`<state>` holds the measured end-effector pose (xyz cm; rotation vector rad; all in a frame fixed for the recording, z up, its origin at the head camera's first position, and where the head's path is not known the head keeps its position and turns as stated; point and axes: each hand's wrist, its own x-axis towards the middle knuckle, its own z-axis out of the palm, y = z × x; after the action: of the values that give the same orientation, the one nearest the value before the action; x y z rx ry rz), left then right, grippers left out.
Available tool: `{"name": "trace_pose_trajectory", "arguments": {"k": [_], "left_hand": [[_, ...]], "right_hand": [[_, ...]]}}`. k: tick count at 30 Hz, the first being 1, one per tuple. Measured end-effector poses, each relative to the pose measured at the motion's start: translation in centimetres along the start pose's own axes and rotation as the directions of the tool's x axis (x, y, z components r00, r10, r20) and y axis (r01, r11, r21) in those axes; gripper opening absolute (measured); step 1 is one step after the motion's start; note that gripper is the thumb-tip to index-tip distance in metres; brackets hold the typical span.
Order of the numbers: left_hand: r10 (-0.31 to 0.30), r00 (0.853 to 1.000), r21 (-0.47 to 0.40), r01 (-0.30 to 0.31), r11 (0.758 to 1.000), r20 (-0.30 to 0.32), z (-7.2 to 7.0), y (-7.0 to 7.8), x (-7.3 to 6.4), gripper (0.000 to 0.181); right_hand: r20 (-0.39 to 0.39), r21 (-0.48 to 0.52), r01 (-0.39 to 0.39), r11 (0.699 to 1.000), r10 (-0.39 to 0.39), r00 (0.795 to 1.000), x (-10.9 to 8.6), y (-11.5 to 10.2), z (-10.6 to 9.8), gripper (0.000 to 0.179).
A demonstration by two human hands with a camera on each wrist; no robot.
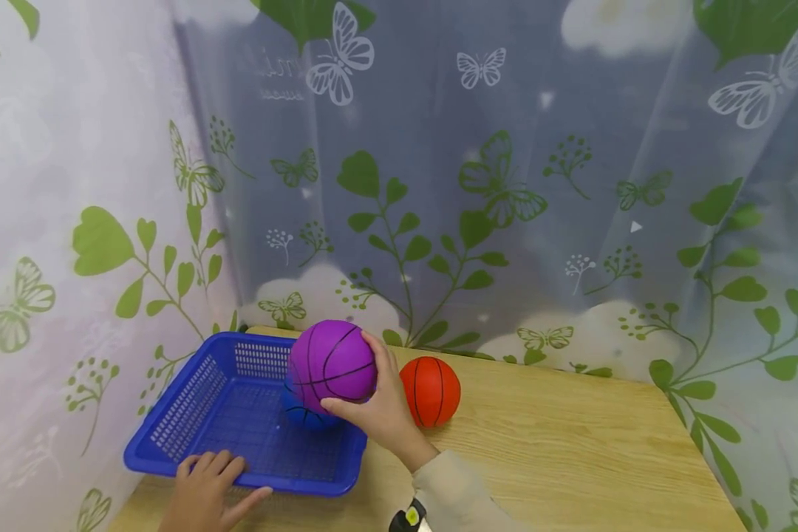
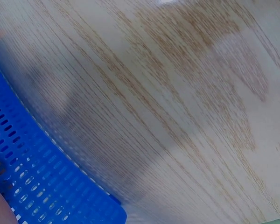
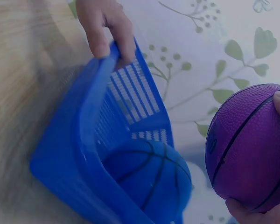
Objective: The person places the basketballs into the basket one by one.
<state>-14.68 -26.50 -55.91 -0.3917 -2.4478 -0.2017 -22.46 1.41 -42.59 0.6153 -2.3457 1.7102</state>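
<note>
A small purple basketball [image 1: 332, 366] is gripped in my right hand [image 1: 389, 406], thumb on its near side and fingers on its right side. It is held up over the right part of a blue plastic basket [image 1: 292, 484]. Inside the basket lies a blue basketball [image 3: 154, 177], partly hidden by the purple one in the head view. My left hand [image 1: 206, 488] holds the basket's near rim; in the right wrist view its thumb is outside and its fingers [image 3: 123, 37] hook over the inside. Just right of my right hand, an orange-red basketball [image 1: 431, 391] rests on the table.
The wood-grain table [image 1: 572, 451] extends to the right of the basket. A curtain [image 1: 439, 185] with leaves and butterflies hangs behind the table and along its left and right sides. A dark watch-like band [image 1: 408, 515] shows at my right sleeve.
</note>
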Motion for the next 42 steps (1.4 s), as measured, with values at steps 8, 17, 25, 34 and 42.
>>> {"name": "trace_pose_trajectory", "arguments": {"k": [8, 17, 25, 34, 42], "left_hand": [[0.006, 1.000, 0.014, -0.006, 1.000, 0.018, 0.0, -0.1, 0.0, 0.050], [0.066, 0.995, -0.002, -0.066, 0.998, -0.068, 0.4, -0.4, 0.0, 0.055], [0.067, 0.994, -0.016, -0.068, 0.998, -0.087, 0.6, -0.4, 0.0, 0.056], [0.069, 0.992, -0.012, -0.070, 0.997, -0.104, 0.5, -0.6, -0.1, 0.057], [0.060, 0.995, -0.013, -0.062, 0.998, -0.084, 0.5, -0.6, -0.1, 0.054]], "right_hand": [[0.066, -0.026, -0.028, 0.999, 0.030, 0.997, -0.5, -0.4, 4.7, 0.100], [0.065, -0.032, -0.056, 0.998, 0.058, 0.996, -1.0, 0.7, 8.4, 0.098], [0.040, -0.059, -0.041, 0.997, 0.043, 0.998, -1.0, 0.6, 10.1, 0.099], [0.060, -0.204, 0.073, 0.976, -0.062, 0.996, -1.0, 0.6, 11.3, 0.097], [0.088, -0.270, 0.110, 0.956, -0.089, 0.992, -1.2, 1.1, 11.9, 0.097]]}}
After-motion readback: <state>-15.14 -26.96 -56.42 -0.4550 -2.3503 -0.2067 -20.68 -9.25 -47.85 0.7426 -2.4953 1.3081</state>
